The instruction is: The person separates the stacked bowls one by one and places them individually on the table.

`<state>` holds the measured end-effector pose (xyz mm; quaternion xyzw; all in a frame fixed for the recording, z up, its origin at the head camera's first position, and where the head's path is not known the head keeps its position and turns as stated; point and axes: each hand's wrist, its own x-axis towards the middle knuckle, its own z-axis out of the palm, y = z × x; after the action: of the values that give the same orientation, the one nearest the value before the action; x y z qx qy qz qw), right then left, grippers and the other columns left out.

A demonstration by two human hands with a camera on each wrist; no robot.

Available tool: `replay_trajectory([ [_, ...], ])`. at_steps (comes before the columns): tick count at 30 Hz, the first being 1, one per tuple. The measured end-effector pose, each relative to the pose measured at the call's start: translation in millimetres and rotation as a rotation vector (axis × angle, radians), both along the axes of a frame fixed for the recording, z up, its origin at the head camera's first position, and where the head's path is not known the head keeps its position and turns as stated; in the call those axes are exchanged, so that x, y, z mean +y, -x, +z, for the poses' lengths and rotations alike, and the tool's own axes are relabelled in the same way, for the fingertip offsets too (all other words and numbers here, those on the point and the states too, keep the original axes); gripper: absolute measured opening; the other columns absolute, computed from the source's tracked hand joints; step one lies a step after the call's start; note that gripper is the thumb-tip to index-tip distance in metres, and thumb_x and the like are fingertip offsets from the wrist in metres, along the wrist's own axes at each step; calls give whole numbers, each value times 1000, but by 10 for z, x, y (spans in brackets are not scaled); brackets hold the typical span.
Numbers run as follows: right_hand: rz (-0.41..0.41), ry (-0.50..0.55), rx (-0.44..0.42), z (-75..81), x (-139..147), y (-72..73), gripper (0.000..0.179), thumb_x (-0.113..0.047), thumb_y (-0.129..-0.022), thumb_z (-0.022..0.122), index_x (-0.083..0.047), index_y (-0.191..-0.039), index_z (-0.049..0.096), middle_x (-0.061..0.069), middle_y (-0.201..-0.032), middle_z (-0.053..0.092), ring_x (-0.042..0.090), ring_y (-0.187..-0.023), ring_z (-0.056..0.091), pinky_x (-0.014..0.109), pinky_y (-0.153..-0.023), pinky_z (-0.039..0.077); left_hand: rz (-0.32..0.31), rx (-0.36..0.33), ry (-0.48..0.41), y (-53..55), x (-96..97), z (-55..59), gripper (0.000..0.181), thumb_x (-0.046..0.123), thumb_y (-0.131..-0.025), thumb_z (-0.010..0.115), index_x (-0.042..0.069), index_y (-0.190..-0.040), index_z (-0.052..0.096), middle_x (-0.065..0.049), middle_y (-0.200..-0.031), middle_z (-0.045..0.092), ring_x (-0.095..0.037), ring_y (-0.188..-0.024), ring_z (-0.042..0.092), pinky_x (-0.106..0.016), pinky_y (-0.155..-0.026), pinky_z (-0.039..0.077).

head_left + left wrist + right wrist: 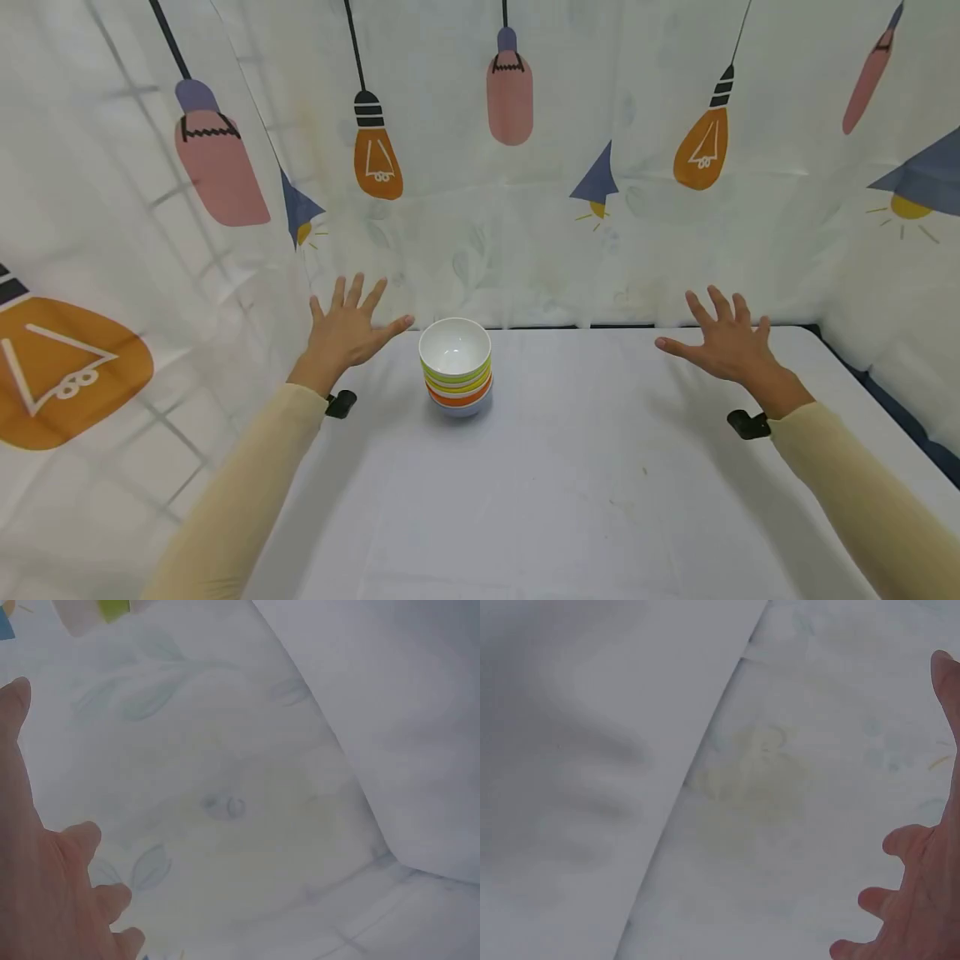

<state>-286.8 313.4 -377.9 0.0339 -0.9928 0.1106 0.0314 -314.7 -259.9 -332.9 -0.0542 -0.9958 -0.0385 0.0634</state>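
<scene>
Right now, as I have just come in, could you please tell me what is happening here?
A person in pale yellow sleeves is at a white table, holding nothing. The left grip, fingers spread, is beside, but not touching, a stack of nested bowls; the right grip, also spread, is farther away to the right. The stack stands near the table's far edge.
</scene>
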Motion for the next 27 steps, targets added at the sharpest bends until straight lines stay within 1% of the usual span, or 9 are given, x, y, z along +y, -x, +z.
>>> replay_trajectory([
  [3,17,0,-7,9,-71,-38,115,-83,-86,50,-14,-165,2,27,-169,-6,62,-150,-7,89,-106,-1,-7,-4,-7,-80,26,-18,105,92,-87,27,27,-166,8,-21,-172,1,-49,-157,-5,-82,-115,-6],
  [8,55,-2,-14,36,-234,-116,113,-81,-88,51,-13,-165,4,27,-169,-1,62,-150,-2,88,-107,2,-15,-1,-28,-213,75,-66,103,91,-87,28,29,-166,5,-19,-172,2,-48,-158,0,-80,-117,-2],
  [11,83,10,-5,40,-369,-168,110,-78,-89,54,-12,-165,10,27,-168,6,60,-150,5,87,-109,6,-33,13,-54,-288,92,-118,102,89,-89,30,28,-166,6,-20,-172,8,-48,-158,5,-78,-119,3],
  [13,108,27,5,34,-462,-201,107,-75,-90,55,-11,-164,14,28,-167,13,60,-148,13,86,-109,11,-62,30,-91,-334,98,-170,101,86,-90,34,25,-166,9,-21,-171,14,-49,-157,11,-76,-121,9],
  [16,149,62,23,15,-603,-244,102,-72,-92,57,-8,-163,21,29,-162,25,59,-143,29,82,-108,24,-122,52,-194,-399,100,-275,94,79,-94,41,22,-166,17,-19,-169,25,-46,-155,22,-70,-122,20],
  [19,188,114,19,-15,-734,-266,99,-71,-93,57,-7,-161,25,29,-159,31,57,-137,40,78,-105,35,-170,46,-343,-456,107,-413,86,71,-98,47,23,-164,22,-14,-167,32,-43,-152,31,-67,-120,28],
  [21,206,162,-4,-40,-813,-271,99,-72,-92,57,-8,-161,26,27,-160,31,55,-138,41,75,-106,38,-184,34,-443,-485,117,-526,82,67,-99,50,24,-164,25,-12,-165,36,-40,-151,34,-67,-119,32],
  [23,222,215,-27,-71,-890,-266,98,-72,-91,58,-10,-161,27,24,-161,33,49,-139,43,72,-105,41,-200,23,-548,-503,131,-646,78,61,-100,54,23,-163,28,-13,-163,39,-39,-150,37,-65,-118,34],
  [27,262,334,-40,-133,-1053,-233,91,-69,-90,63,-14,-158,36,14,-156,44,38,-138,50,64,-103,46,-219,-22,-708,-509,172,-872,79,54,-97,64,19,-160,32,-15,-157,46,-36,-146,43,-60,-118,38],
])
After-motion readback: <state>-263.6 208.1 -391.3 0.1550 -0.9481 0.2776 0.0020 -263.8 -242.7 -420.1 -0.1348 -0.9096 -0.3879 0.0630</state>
